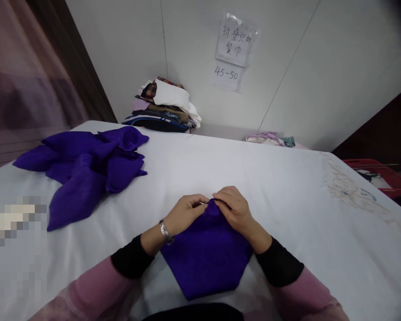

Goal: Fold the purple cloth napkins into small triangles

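Note:
A purple cloth napkin (pixel 210 258) lies on the white-covered table in front of me, its far end drawn to a narrow point with a small fold showing there. My left hand (pixel 189 211), a silver bracelet on its wrist, pinches the left side of that point between thumb and fingers. From the right, my right hand (pixel 233 207) grips the same tip, its fingers close to those of the left. Both forearms rest over the side edges of the napkin and hide parts of them.
A loose heap of purple cloths (pixel 87 167) lies at the left on the white tablecloth (pixel 287 196). Beyond the far edge are a stack of folded clothes (pixel 167 107) and a smaller pile of fabric (pixel 270 139). A red basket (pixel 370 171) stands off the right side.

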`<state>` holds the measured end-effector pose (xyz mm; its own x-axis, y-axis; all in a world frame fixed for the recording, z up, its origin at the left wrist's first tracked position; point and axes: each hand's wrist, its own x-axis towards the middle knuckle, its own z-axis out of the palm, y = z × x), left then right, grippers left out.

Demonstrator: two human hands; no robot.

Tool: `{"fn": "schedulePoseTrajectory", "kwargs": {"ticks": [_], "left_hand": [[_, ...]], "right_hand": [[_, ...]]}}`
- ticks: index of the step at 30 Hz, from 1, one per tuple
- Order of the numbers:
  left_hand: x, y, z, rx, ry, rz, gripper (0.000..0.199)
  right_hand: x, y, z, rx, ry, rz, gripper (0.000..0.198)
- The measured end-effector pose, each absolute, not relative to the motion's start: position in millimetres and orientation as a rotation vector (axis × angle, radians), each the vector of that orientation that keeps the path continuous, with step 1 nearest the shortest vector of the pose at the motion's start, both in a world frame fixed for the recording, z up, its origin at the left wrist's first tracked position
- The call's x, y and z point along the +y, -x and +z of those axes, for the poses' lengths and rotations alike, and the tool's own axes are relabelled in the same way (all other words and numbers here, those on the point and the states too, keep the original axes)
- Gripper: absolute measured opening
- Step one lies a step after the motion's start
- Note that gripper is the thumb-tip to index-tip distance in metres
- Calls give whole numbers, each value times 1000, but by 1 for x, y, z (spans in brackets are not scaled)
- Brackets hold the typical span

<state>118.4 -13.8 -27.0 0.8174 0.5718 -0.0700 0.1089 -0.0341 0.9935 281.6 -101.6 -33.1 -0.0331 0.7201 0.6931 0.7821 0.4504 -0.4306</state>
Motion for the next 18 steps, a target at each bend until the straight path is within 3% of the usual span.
{"fn": "schedulePoseTrajectory", "kwargs": {"ticks": [9,18], "left_hand": [[-13,-122,-28,577,-1269,324,36],[-15,-119,-19,607,-1239,265,26]], "right_hand": [[-106,-282,-36,-1933,1154,-494,31],[-110,-282,-41,-2014,1079,-500,41]]}}
